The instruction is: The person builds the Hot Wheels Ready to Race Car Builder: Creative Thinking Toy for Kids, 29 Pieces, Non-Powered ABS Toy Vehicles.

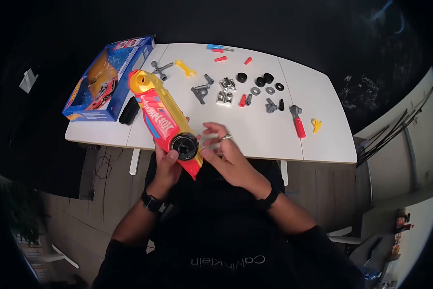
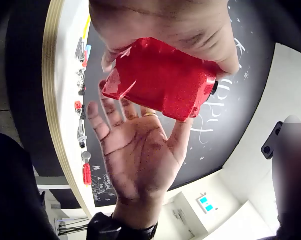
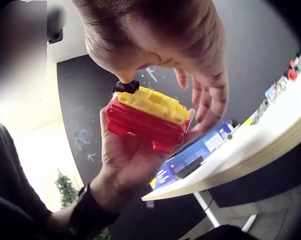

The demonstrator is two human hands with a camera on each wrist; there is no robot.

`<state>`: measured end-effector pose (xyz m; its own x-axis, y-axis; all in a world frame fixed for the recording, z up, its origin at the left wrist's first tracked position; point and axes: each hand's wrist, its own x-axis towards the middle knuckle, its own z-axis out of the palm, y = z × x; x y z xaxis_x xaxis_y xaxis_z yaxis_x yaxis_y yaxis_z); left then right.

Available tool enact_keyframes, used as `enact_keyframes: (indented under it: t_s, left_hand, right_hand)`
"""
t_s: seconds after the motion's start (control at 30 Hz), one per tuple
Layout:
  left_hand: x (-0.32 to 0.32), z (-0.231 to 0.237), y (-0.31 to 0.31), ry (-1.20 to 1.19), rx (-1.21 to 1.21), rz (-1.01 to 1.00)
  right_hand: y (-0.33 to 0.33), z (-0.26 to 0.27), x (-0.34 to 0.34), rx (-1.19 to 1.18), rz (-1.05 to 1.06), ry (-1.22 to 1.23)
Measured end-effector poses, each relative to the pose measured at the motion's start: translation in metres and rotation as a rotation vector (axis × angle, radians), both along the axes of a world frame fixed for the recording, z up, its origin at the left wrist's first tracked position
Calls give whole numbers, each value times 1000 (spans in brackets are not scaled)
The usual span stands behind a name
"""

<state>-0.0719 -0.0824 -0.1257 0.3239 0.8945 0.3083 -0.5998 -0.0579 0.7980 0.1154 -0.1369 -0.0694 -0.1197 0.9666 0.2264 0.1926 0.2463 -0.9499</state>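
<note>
A red and yellow toy car body (image 1: pixel 161 118) with Hot Wheels lettering is in my left hand (image 1: pixel 166 169), which grips it from below near its close end, the thumb beside the wheel. That black wheel (image 1: pixel 185 146) sits on the car's side. My right hand (image 1: pixel 233 161) is just right of the wheel, fingers spread and palm toward the car. From the right wrist view, the right thumb is right at the black wheel (image 3: pixel 126 87), on the yellow part (image 3: pixel 155 105). The left wrist view shows the car's red underside (image 2: pixel 160 80) in the left hand.
A blue Hot Wheels box (image 1: pixel 111 79) stands at the table's left, a black case (image 1: pixel 129 111) beside it. Across the white table (image 1: pixel 255 139) lie black tyres (image 1: pixel 242 77), chrome parts (image 1: pixel 225 98), grey pieces (image 1: pixel 201 91), a yellow wrench (image 1: pixel 185 68) and a red-handled tool (image 1: pixel 299 126).
</note>
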Motion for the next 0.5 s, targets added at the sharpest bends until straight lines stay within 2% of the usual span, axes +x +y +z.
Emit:
enact_keyframes:
  t_s: [0.03,0.07,0.1,0.13,0.17,0.27,0.3,0.33,0.43,0.47,0.5]
  left_hand:
    - [0,-2,3,-5,7,-36]
    - [-2,-3,7,-11,17,-71]
    - [-6,-7,6,33,-13,-133]
    - [-1,10,-3,15,-51,-172]
    - [0,7,-5,-4,-26,-173]
    - [3,2,-5,-9,-6,-207]
    - [-5,-12,-3,2,-27,-293]
    - [-5,-9,-4,8,-29,-296]
    - [2,17,-11,118,-149,-54]
    - [6,24,-5,78,-85,-40]
    - [5,29,-8,-73,-99,-123]
  right_hand:
    - [4,-9,-1,-118,120,149]
    - [2,-14,-1,-108,115,151]
    - [1,-17,-2,-177,189,298]
    - [2,-17,-3,-240,271,440]
    - [2,-16,-1,-295,283,445]
    - [7,-26,-2,-216,327,388]
    - [5,-27,2,-243,295,345]
    - [5,-25,1,-243,293,352]
    - [6,-11,-5,43,-36,382]
    - [8,-16,-2,135,-127,198]
    - [4,-18,-2,131,-183,100]
